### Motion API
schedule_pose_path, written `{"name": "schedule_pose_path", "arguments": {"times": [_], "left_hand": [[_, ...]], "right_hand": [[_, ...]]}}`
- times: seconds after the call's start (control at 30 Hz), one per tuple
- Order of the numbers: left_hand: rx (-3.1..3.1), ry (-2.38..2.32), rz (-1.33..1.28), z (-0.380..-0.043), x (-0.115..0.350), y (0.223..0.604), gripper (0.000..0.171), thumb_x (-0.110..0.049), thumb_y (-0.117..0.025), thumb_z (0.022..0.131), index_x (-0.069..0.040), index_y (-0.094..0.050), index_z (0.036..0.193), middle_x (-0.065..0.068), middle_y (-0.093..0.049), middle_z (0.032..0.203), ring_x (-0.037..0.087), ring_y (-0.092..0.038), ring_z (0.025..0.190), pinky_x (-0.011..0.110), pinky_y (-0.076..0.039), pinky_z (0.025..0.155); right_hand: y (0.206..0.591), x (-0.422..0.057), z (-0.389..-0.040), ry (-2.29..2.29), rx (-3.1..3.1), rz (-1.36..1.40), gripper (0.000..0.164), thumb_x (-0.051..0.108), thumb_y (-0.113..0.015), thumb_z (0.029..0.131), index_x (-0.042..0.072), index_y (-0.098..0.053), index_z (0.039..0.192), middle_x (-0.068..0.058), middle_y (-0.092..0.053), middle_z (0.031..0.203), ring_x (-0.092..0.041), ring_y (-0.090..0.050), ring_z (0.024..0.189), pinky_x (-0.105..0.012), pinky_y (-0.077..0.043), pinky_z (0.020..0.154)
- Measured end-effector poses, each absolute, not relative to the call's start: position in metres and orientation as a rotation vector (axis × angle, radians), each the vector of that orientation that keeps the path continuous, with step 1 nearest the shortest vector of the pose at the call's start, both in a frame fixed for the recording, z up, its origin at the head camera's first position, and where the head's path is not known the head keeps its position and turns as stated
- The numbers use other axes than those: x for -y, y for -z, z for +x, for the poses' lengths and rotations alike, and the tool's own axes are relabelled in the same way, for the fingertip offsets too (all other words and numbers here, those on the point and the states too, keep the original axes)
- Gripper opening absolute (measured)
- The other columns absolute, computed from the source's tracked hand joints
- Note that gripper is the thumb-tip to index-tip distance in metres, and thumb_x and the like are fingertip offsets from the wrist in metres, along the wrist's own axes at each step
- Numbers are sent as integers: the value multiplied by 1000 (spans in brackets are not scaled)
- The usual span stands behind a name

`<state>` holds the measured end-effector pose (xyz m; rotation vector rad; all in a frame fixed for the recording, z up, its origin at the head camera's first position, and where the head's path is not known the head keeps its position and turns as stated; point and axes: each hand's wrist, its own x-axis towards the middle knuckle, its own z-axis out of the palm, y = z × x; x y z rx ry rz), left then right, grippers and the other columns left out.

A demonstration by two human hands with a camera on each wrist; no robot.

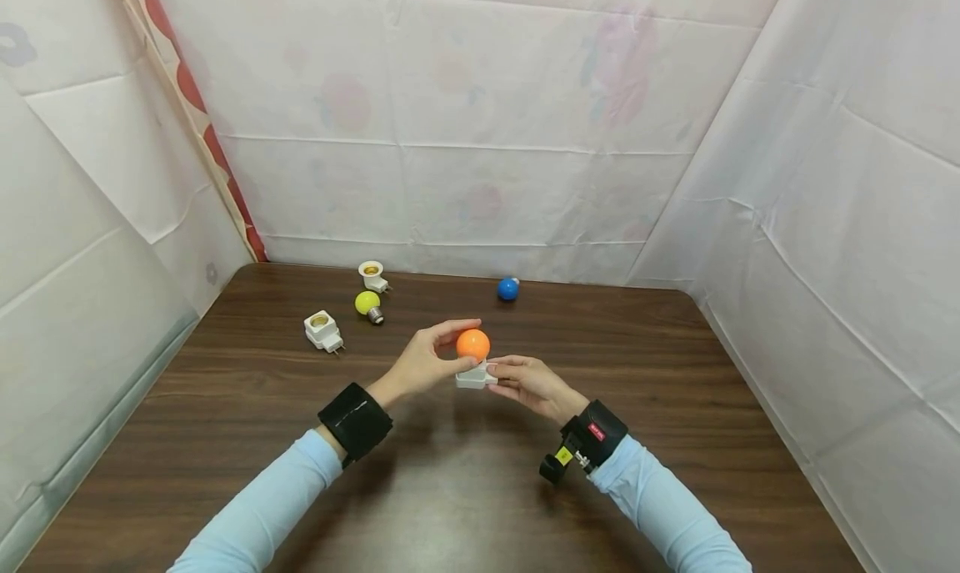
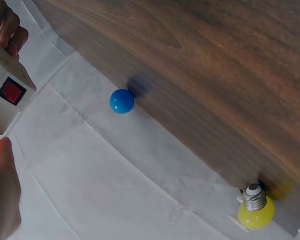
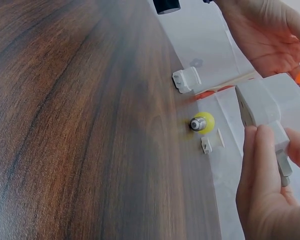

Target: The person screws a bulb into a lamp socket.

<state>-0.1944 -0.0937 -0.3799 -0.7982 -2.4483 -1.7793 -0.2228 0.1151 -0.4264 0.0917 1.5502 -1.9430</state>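
An orange light bulb point(image 1: 473, 344) stands upright at the top of a white plug-in lamp socket point(image 1: 472, 379), above the middle of the table. My left hand point(image 1: 423, 363) holds the bulb between thumb and fingers from the left. From the right, my right hand point(image 1: 536, 385) pinches the plug end of the socket; the right wrist view shows fingers and thumb around that narrow part of the white socket point(image 3: 272, 102). A red switch point(image 2: 11, 91) shows on the socket's side in the left wrist view. The bulb's screw base is mostly hidden.
A blue bulb point(image 1: 507, 289) lies near the table's back edge. Left of it are a yellow bulb point(image 1: 367, 304), a round-rimmed white socket point(image 1: 372, 277) and a boxy white socket point(image 1: 322, 331). White sheeting point(image 1: 480, 189) hangs behind and at both sides of the brown table point(image 1: 225, 439).
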Motion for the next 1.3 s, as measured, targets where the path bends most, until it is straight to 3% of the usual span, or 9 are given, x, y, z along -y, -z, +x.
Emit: {"name": "schedule_pose_path", "arguments": {"times": [0.27,0.53,0.77,1.0,1.3], "left_hand": [[2414,1736,-561,-184,85,377,53,-12,-75,76,0,-54,123,19,-58,122,30,-57,111,45,-47,93],[2413,1695,-491,-179,80,378,48,-11,-75,76,0,-58,119,19,-63,113,32,-62,101,48,-50,86],[2411,1723,-511,-180,81,381,47,-10,-74,76,1,-58,118,19,-63,112,31,-62,101,46,-50,87],[2425,1762,-607,-193,86,394,49,-16,-73,78,-2,-57,122,14,-61,118,25,-62,105,31,-52,85],[2481,1927,-795,-198,93,391,51,-5,-64,84,2,-46,131,18,-52,131,29,-54,115,35,-48,93]], "right_hand": [[431,-115,-223,1971,-1548,87,36,6,-54,91,-6,-48,124,-6,-64,97,-13,-65,86,-26,-52,83],[432,-115,-221,1984,-1552,90,36,6,-55,91,-7,-48,124,-5,-64,95,-13,-65,84,-25,-53,81],[434,-115,-220,1981,-1563,109,33,6,-55,91,-5,-50,121,-5,-63,95,-13,-65,84,-25,-53,80],[433,-115,-220,1965,-1576,104,34,8,-56,91,-4,-50,121,-6,-62,98,-13,-65,86,-27,-51,85],[431,-119,-218,1925,-1564,68,37,10,-55,91,-5,-47,125,-11,-59,105,-14,-64,90,-28,-50,88]]}}
